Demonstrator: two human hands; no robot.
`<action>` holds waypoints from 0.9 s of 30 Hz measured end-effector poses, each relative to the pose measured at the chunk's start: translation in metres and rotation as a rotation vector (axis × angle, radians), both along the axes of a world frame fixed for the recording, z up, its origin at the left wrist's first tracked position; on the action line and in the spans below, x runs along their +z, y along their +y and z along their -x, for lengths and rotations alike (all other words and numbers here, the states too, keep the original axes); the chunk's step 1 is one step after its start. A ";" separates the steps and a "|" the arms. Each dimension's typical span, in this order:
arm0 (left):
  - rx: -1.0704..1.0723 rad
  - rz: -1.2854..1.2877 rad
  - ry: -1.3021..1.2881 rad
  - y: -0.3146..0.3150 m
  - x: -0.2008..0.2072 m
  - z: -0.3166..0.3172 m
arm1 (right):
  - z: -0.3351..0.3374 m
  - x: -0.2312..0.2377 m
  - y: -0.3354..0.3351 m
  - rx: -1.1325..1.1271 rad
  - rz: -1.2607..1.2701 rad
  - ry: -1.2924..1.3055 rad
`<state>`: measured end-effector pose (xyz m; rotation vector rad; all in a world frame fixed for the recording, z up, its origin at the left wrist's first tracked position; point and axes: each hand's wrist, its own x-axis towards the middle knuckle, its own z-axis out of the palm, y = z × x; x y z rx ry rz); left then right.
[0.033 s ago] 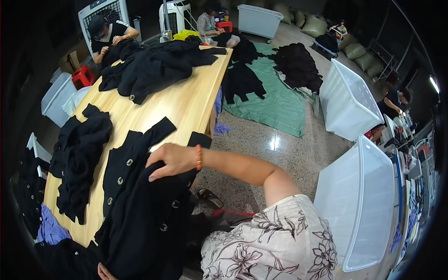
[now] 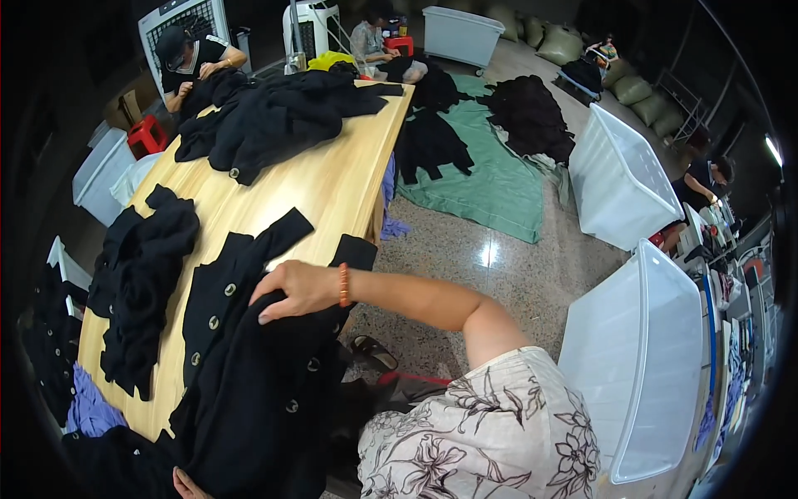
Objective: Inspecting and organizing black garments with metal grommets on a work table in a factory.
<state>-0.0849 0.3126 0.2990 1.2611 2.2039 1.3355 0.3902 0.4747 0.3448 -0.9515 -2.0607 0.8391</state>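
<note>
A black knit cardigan (image 2: 249,391) with large round buttons lies over the near edge of the wooden table (image 2: 274,187) and hangs toward me. My right hand (image 2: 301,289), with an orange bead bracelet at its wrist, is closed on the dark cloth near the cardigan's upper part, thumb and fingers pinching a fold. At the lower edge only a bit of my left hand (image 2: 188,484) shows, its digits closed on the same black cloth. Another crumpled black garment (image 2: 148,291) lies to the left. Purple cloth (image 2: 93,403) bunches at the table's left edge.
A heap of black garments (image 2: 274,121) covers the table's far end, where a person (image 2: 195,62) handles dark cloth. Green sheeting (image 2: 490,179) with dark garments lies on the floor. White bins (image 2: 632,366) stand at right, near a person (image 2: 706,183). Red stool (image 2: 148,137) at left.
My right hand has shifted slightly left, carrying its fold of black cloth with it. Little else differs.
</note>
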 end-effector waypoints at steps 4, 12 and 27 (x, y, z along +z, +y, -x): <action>-0.081 0.123 0.155 0.019 -0.044 0.068 | 0.056 -0.047 0.033 0.017 0.145 0.348; -0.036 0.259 0.357 0.035 -0.022 0.002 | 0.057 -0.069 0.045 -0.372 -0.226 -0.262; 0.181 0.411 0.437 0.044 -0.014 0.009 | 0.087 -0.062 0.078 -0.392 -0.255 -0.443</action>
